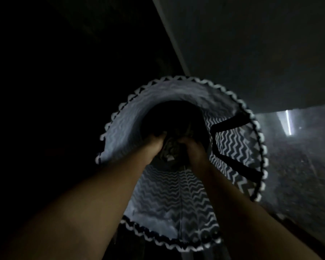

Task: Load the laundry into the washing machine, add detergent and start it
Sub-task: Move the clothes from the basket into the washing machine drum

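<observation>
The left grip (155, 142) and right grip (191, 147) are clutching crumpled laundry (169, 152) deep inside the zigzag hamper (129, 119), so loading is seemingly just beginning.

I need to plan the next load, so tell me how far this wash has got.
Nothing looks done yet. In hand: both the left hand and right hand reach deep into the zigzag hamper and grip a bundle of laundry. To do: loading the machine, adding detergent, starting it; neither machine nor detergent shows in this dark view.

Head-worn view, steeply down, close into the laundry hamper (131, 117).
</observation>
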Demonstrator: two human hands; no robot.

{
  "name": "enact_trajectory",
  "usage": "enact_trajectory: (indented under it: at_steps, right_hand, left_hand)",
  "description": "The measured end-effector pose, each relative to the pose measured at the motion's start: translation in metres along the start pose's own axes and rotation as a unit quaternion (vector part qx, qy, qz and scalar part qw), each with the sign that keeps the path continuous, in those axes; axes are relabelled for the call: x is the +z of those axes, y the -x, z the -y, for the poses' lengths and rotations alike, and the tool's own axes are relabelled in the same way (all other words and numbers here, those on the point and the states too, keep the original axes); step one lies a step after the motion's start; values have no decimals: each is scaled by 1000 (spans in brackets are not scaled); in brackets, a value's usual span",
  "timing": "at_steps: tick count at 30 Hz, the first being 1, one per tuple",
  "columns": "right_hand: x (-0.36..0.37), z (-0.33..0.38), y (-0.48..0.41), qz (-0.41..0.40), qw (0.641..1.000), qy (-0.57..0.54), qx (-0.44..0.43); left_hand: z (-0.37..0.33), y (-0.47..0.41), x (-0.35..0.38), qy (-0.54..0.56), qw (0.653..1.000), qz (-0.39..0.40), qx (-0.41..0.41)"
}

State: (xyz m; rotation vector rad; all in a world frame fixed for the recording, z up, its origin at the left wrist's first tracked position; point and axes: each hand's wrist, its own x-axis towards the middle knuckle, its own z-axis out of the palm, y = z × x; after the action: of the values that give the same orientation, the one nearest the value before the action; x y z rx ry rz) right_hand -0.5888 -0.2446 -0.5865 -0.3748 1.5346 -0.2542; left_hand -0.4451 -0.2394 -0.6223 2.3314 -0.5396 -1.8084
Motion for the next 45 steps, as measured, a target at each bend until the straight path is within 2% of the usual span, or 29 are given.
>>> enact_trajectory:
  at_steps: [4, 7, 11, 13, 16, 19, 23, 28, 32, 35, 37, 40, 45]
  right_hand:
    - [1, 45, 74, 87, 987, -137, -5]
    - [-3, 82, 141, 134, 975, -168, -47]
    - [-12, 133, 238, 180, 961, -182, -105]
    - [-19, 154, 283, 177, 958, -181, -132]
    - [-30, 176, 345, 135, 955, -169, -205]
    - [-35, 183, 410, 36, 951, -147, -271]
    - [-28, 171, 480, -47, 944, -87, -315]
    - [15, 167, 552, 14, 937, -57, -345]
    - [76, 190, 595, 103, 916, -10, -388]
    - [133, 215, 618, 64, 897, 38, -435]
    - [173, 230, 630, 22, 882, 62, -466]
    - [230, 250, 643, 15, 871, 69, -486]
    - [324, 271, 657, 45, 855, 95, -507]
  left_hand:
    - [-48, 91, -27, 138, 984, 70, -92]
    - [-86, 156, -49, 206, 965, 132, -99]
    - [-137, 222, -79, 177, 970, 152, -64]
    - [-159, 267, -93, 166, 972, 159, -49]
    - [-190, 337, -111, 174, 968, 180, 4]
    - [-207, 407, -137, 171, 965, 189, 67]
    - [-224, 486, -172, 190, 937, 235, 177]
    - [-227, 573, -236, 188, 890, 288, 300]
    - [-217, 621, -305, 209, 860, 304, 351]
    - [-202, 644, -370, 231, 845, 275, 397]
    - [-187, 650, -419, 235, 835, 224, 444]
    - [-157, 651, -493, 210, 829, 130, 501]
    - [-92, 637, -595, 185, 854, -3, 485]
